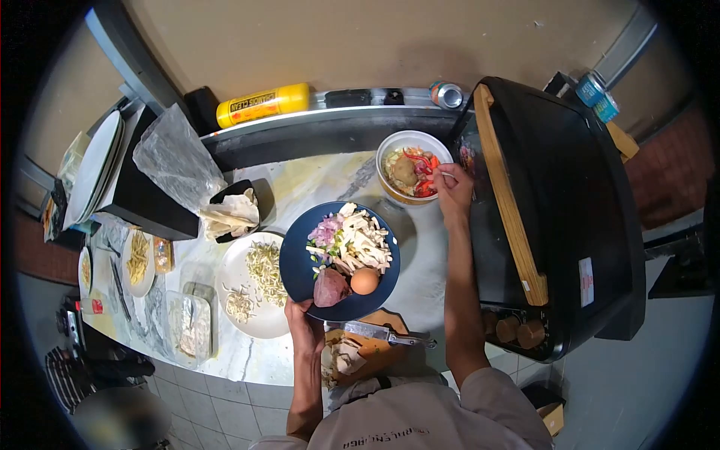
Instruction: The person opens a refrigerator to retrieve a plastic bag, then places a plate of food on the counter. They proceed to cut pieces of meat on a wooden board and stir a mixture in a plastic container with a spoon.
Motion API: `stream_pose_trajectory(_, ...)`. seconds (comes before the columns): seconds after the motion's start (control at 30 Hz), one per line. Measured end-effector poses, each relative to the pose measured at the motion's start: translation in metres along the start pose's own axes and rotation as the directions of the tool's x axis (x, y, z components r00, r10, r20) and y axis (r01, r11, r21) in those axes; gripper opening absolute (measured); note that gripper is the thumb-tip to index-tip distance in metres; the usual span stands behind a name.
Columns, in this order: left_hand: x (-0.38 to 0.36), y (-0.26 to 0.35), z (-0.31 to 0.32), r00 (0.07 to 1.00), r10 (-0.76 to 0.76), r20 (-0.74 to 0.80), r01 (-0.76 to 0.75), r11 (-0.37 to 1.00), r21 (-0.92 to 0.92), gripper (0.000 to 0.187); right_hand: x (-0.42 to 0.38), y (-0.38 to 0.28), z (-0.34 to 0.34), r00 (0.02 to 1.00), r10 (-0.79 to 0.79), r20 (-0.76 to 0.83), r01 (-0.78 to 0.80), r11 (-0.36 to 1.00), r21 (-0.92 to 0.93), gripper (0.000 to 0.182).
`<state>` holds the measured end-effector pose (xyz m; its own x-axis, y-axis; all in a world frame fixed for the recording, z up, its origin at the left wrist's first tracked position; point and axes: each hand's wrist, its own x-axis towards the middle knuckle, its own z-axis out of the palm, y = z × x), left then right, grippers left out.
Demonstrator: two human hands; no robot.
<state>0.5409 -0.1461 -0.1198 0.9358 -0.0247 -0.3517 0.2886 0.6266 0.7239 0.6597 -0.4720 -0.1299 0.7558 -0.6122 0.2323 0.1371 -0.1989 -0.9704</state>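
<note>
1. Marbled counter (426, 281) against a tan wall (360, 37), big black oven (581, 195) on the right.
2. Left hand (302, 319) is gripping the near edge of a dark blue plate (295, 255), which overlaps a pale plate (264, 321) in view.
3. Blue one's loaded: chopped white pieces (364, 244), purple bits (327, 231), brown egg (364, 281), reddish lump (331, 288).
4. Right hand (454, 187) is at the white bowl (412, 137) with red chilies (434, 162), fingers bunched; can't tell what they're pinching, if anything.

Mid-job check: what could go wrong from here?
The left hand holds the dark blue plate near one edge, so a tilt might send the egg rolling off. The knife lies close to the person's body, its handle jutting past the cutting board; an arm could knock it.
</note>
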Motion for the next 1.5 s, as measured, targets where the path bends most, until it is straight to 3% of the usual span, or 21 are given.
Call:
stream_pose_trajectory(0.03,0.002,0.001,0.002,1.0,-0.005,0.015,0.005,1.0,0.004,0.037,-0.002,-0.003,-0.001,0.999,0.032,0.022,-0.036,0.98,0.195,0.008)
stream_pose_trajectory(0.2,0.013,-0.002,0.008,0.999,0.02,0.033,-0.022,0.996,0.086,0.04,0.002,-0.003,-0.006,0.999,0.04,0.035,-0.046,0.98,0.196,0.015)
stream_pose_trajectory(0.23,0.014,-0.002,0.009,0.999,0.017,0.041,-0.02,0.997,0.073,0.039,0.002,-0.005,-0.004,0.997,0.075,0.026,-0.079,0.981,0.175,0.016)
stream_pose_trajectory(0.27,0.015,-0.001,0.01,0.999,0.016,0.047,-0.019,0.998,0.059,0.039,0.004,-0.004,0.0,1.0,0.019,-0.023,-0.017,0.995,0.101,0.017)
stream_pose_trajectory(0.37,0.014,0.001,0.019,1.0,0.012,0.021,-0.012,1.0,0.008,0.033,0.001,-0.015,0.003,0.999,0.015,-0.052,-0.01,0.995,0.098,0.019)
stream_pose_trajectory(0.47,0.013,0.002,0.023,0.999,0.009,0.045,-0.01,1.0,0.01,0.033,0.0,-0.018,0.002,1.0,-0.011,-0.015,0.012,0.998,0.069,0.021)
stream_pose_trajectory(0.7,0.013,-0.002,0.026,0.998,0.027,0.063,-0.029,0.999,0.027,0.033,-0.002,-0.009,0.003,0.999,-0.027,-0.016,0.03,0.98,0.198,0.022)
stream_pose_trajectory(0.97,0.014,-0.003,0.026,0.997,0.026,0.077,-0.032,0.996,0.083,0.034,-0.005,-0.004,-0.004,0.994,0.077,-0.075,-0.069,0.992,0.104,0.013)
stream_pose_trajectory(1.1,0.01,-0.002,0.028,0.998,0.006,0.062,-0.01,0.998,0.062,0.034,-0.001,0.004,-0.007,0.996,0.058,-0.062,-0.053,0.996,0.075,0.012)
stream_pose_trajectory(1.17,0.012,-0.005,0.022,0.999,-0.007,0.052,0.004,0.999,0.051,0.034,0.003,0.01,-0.007,0.996,-0.052,-0.07,0.051,0.999,-0.019,0.013)
stream_pose_trajectory(1.5,0.013,-0.005,0.019,0.998,-0.008,0.063,0.007,1.0,0.016,0.032,-0.004,-0.014,-0.015,0.991,-0.131,-0.04,0.105,0.912,-0.396,0.013)
